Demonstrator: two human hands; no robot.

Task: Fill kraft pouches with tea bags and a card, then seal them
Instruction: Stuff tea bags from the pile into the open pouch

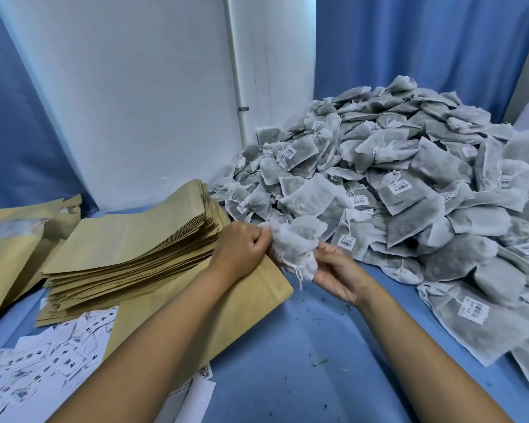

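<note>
Bright, even, cool light; soft shadows; wide-angle bowing and slight edge softness.

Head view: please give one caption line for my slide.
Both hands, left hand and right hand, hold tea bags above a kraft pouch.

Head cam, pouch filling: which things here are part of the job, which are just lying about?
Part of the job:
- bunch of tea bags, held by left hand and right hand
- tea bag pile
- single kraft pouch under the left forearm
- stack of kraft pouches
- printed cards

Lying about:
- blue cloth with loose crumbs
- white wall pipe
- blue curtain
</note>
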